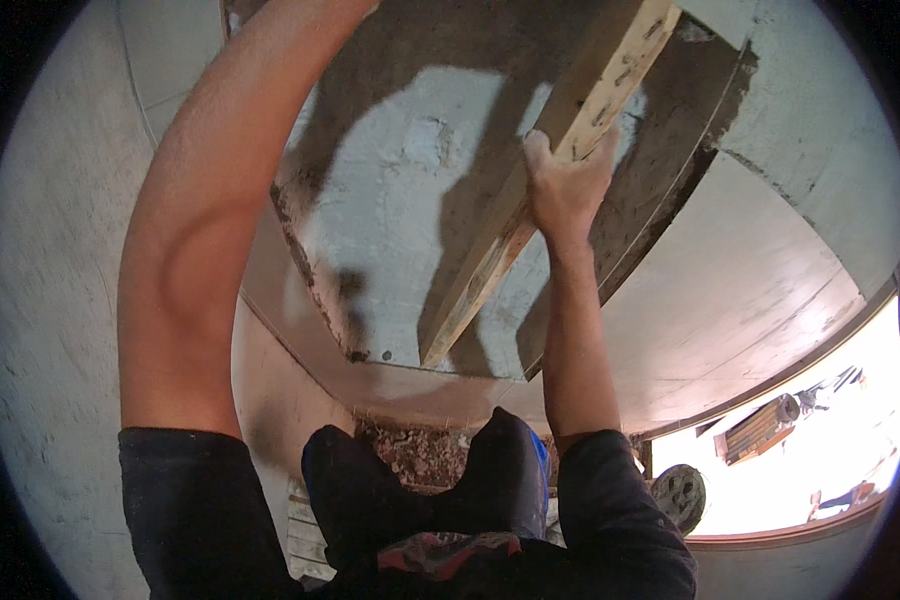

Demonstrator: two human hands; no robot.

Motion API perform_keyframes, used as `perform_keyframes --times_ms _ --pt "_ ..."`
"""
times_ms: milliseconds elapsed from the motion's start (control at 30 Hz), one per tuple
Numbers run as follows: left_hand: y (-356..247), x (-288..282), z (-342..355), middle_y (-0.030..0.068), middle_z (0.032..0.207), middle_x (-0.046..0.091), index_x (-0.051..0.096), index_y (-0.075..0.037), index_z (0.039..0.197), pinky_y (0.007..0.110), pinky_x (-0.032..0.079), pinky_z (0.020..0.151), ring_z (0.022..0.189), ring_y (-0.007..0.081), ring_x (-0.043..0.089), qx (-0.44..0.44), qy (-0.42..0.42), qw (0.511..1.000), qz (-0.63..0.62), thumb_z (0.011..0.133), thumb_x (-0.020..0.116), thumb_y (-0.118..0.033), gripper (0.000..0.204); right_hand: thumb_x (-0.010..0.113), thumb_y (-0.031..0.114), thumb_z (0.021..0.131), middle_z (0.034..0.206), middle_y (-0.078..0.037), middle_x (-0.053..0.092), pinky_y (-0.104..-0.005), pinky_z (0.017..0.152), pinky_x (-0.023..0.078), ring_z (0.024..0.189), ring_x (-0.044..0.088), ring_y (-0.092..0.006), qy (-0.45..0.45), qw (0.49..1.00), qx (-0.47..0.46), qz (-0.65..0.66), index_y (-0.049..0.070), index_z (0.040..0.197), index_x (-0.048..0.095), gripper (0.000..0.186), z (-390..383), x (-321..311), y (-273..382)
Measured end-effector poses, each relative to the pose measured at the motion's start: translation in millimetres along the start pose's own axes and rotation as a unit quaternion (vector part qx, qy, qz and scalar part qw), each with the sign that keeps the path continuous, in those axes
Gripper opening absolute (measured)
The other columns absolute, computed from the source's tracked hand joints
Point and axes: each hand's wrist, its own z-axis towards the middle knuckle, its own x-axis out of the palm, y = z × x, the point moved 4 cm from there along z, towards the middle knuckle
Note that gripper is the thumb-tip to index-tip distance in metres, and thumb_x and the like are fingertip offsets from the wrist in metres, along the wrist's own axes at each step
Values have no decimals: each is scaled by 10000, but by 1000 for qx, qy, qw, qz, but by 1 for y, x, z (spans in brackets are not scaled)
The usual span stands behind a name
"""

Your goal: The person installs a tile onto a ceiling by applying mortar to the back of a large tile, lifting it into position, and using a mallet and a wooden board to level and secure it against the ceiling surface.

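My right hand [572, 185] is wrapped around a long squared wooden beam [615, 80], thumb on one side and fingers on the other. The beam slants from the upper right down to the lower middle, across a recess with a pale, rough surface [390, 190]. Its lower end lies near the edge of that recess. Dark marks or holes dot the wood near its upper end. My left forearm [195, 230] reaches up past the top edge of the picture, so the left hand is cut off. Shadows of arms and beam fall on the pale surface.
Grey plastered wall [55, 300] curves along the left. Smooth pale panel [720, 280] borders the recess at right. Beyond it is a bright opening [800, 470] with things outside. A round, speckled object [678, 498] sits by my right sleeve. Reddish-brown rubble [420, 455] shows beyond my legs.
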Motion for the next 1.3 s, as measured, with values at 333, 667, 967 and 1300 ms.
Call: perform_keyframes --times_ms 333,667,967,1300 --pt "0 1 10 270 1684 141 201 64 1593 578 54 1279 1581 414 87 -21 33 999 -18 660 751 -174 1109 744 132 780 1066 -198 679 -419 899 531 986 680 -334 7 1000 5 10 -29 1220 517 521 0 3 -5" --pt "4 0 10 278 1688 135 159 69 1601 585 52 1276 1580 426 84 -26 38 997 -68 622 779 -176 1184 814 307 834 1210 -189 647 -421 982 496 1095 642 -284 121 993 -11 6 -31 1325 490 678 0 -14 5" --pt "3 1 9 278 1687 129 134 41 1616 589 47 1272 1580 430 78 -25 39 997 -58 606 768 -142 1206 813 449 838 1369 -264 583 -451 1079 448 1269 588 -358 137 990 -7 34 -19 1527 342 957 4 -20 -1" --pt "6 3 9 277 1684 134 115 39 1620 606 35 1266 1581 432 75 -18 30 998 -59 587 785 -173 1250 552 669 958 1373 -220 550 -489 1056 447 1276 554 -321 113 966 52 225 25 1497 424 849 67 -42 3"
